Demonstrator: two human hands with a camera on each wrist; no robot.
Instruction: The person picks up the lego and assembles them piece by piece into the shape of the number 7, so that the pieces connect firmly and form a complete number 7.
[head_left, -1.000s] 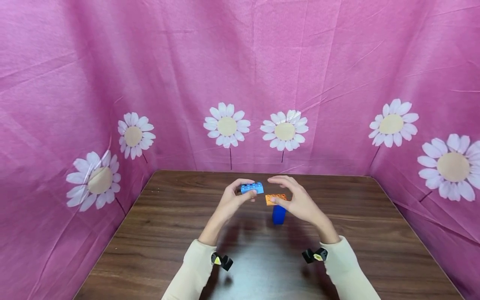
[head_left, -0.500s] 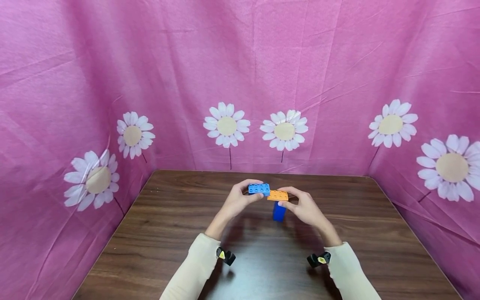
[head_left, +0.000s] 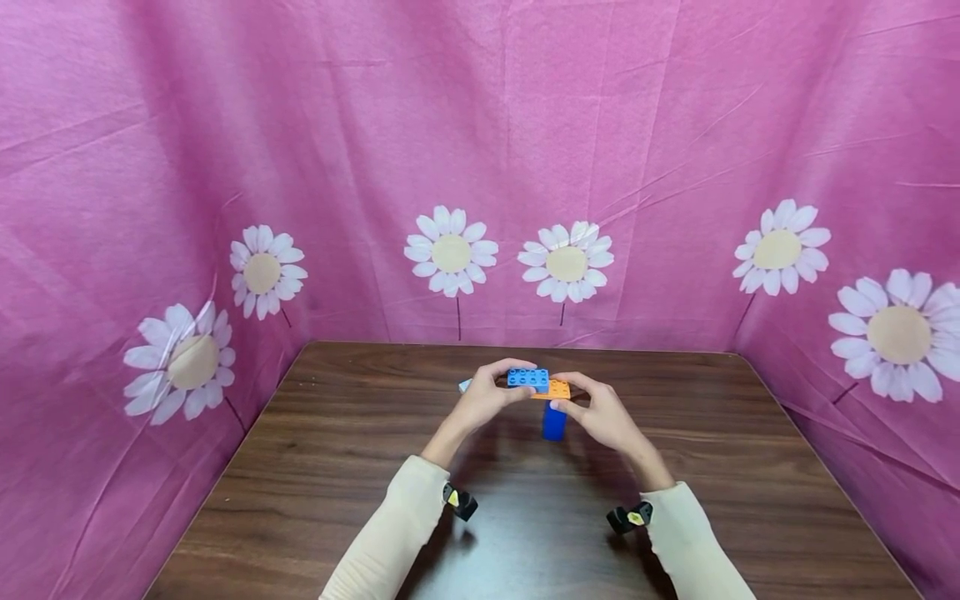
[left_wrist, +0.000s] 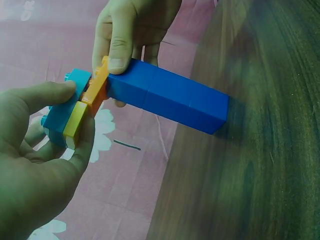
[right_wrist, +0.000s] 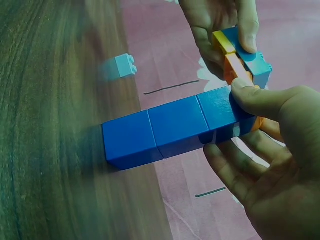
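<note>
In the head view my left hand (head_left: 482,402) pinches a light blue toy brick (head_left: 528,379) between thumb and fingers. The left wrist view shows a small yellow brick (left_wrist: 75,122) on its underside, by the fingertips. Below it an orange plate (head_left: 560,388) caps an upright tower of dark blue bricks (left_wrist: 167,97), which stands on the table. My right hand (head_left: 602,417) grips the tower's top from the right, thumb on the near side at the orange plate. The light blue brick overlaps the orange plate's left part, close against its studs in the right wrist view.
A pale blue brick (right_wrist: 125,66) stands on the brown wooden table (head_left: 330,467) beyond the tower, mostly hidden behind my left hand in the head view. A pink cloth (head_left: 660,150) with white daisies surrounds the table's back and sides.
My left hand has moved right, bringing the light blue brick from beside the orange plate to over its left part. My right hand has closed in on the tower top. The pale blue brick has come into view.
</note>
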